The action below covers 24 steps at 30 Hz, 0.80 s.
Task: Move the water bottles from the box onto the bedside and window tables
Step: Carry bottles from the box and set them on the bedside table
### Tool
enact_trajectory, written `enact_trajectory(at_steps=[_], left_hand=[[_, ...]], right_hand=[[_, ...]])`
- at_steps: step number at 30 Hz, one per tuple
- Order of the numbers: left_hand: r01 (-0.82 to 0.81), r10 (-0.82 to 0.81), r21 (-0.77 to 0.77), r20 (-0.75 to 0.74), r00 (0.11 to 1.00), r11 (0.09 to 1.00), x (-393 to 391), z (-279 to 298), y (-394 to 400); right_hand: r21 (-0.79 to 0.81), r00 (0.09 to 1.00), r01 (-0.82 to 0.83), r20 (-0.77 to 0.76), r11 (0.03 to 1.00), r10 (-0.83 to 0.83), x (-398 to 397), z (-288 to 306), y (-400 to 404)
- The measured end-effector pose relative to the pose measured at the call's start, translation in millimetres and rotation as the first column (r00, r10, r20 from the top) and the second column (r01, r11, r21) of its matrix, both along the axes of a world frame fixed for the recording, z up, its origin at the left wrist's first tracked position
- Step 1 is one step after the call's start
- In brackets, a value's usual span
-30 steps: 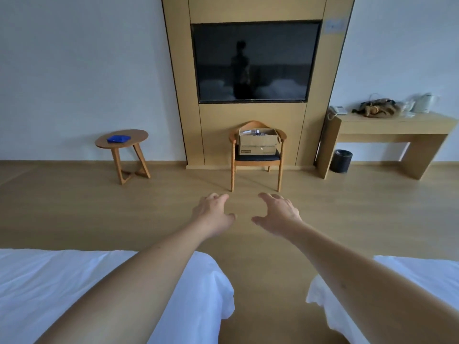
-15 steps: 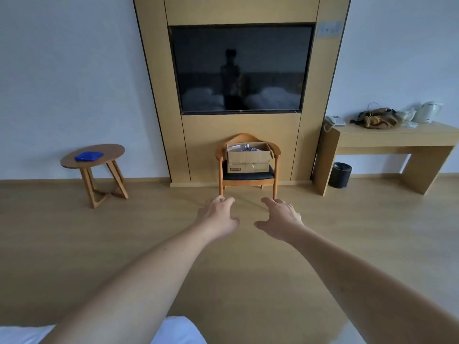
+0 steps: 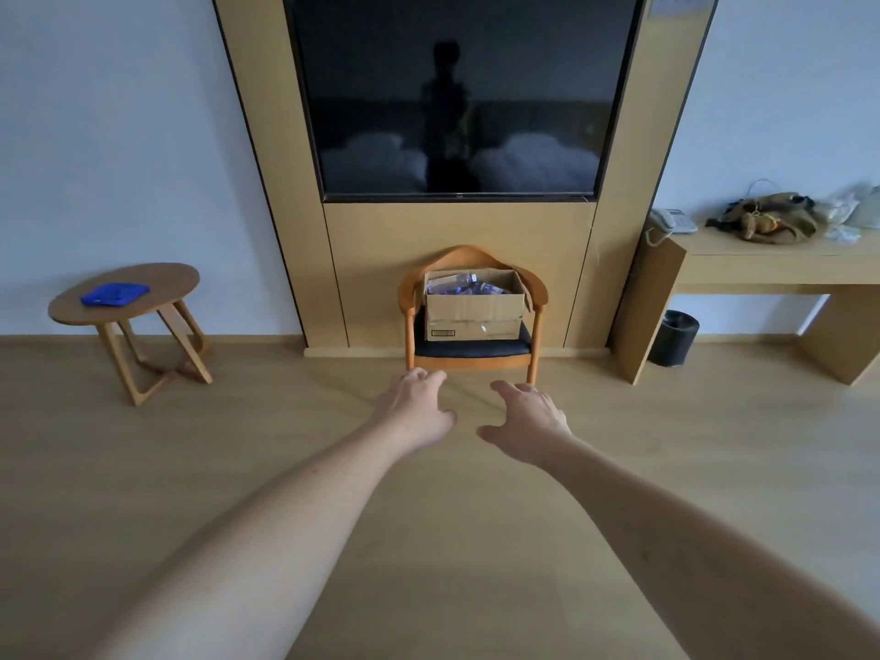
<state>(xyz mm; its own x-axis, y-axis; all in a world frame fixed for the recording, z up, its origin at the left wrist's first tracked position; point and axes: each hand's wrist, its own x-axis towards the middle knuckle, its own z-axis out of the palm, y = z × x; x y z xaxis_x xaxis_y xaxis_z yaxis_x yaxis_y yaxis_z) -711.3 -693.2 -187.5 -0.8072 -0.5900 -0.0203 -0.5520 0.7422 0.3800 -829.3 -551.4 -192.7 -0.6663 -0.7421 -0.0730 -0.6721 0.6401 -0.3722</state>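
A cardboard box [image 3: 474, 311] sits on the dark seat of a wooden chair [image 3: 539, 297] against the TV wall panel. Several clear water bottles [image 3: 457, 284] with purple labels lie inside it, their tops showing over the rim. My left hand [image 3: 415, 407] and my right hand [image 3: 526, 415] are stretched forward side by side over the floor, well short of the chair. The fingers of both are relaxed and hold nothing.
A small round wooden table [image 3: 143, 297] with a blue flat object [image 3: 114, 294] stands at the left wall. At the right is a long wooden desk [image 3: 771, 264] with a phone [image 3: 672, 221] and a bag [image 3: 766, 223], and a black bin [image 3: 674, 338] below. Wooden floor lies between.
The view has moved forward toward the chair; the white beds have dropped out of the bottom of the frame. The box looks larger. Both hands stay stretched ahead, holding nothing.
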Motion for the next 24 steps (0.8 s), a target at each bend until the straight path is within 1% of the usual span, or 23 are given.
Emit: enact_trajectory(at_steps=[5,10,13,15,19,24], left_hand=[[0.044,-0.045,-0.005,-0.033,0.998,0.999,-84.0,-17.6,-83.4],[0.103,-0.103,0.013,0.005,0.995,0.995,-160.0,-17.0,-170.5],[0.108,-0.107,0.024,-0.007,0.994,0.994,-202.5,-13.9,-219.0],[0.113,-0.113,0.034,-0.017,0.993,0.993,-227.3,-13.5,-243.3],[0.137,-0.137,0.037,0.013,0.99,0.99,-272.2,-22.1,-284.0],[0.124,-0.125,0.033,0.019,0.992,0.992,-341.3,-34.2,-334.9]], right_hand=[[0.012,0.998,0.056,-0.03,0.998,-0.055,-74.0,-9.6,-80.0],[0.036,0.991,0.131,-0.002,0.991,-0.131,-142.1,-3.8,-158.5],[0.031,0.987,0.157,0.004,0.987,-0.158,-179.8,-3.2,-198.6],[0.047,0.987,0.162,0.012,0.986,-0.163,-203.5,-7.2,-221.5],[0.072,0.982,0.179,0.043,0.981,-0.182,-249.9,-17.6,-267.1],[0.061,0.988,0.144,0.054,0.988,-0.147,-320.9,-35.6,-322.4]])
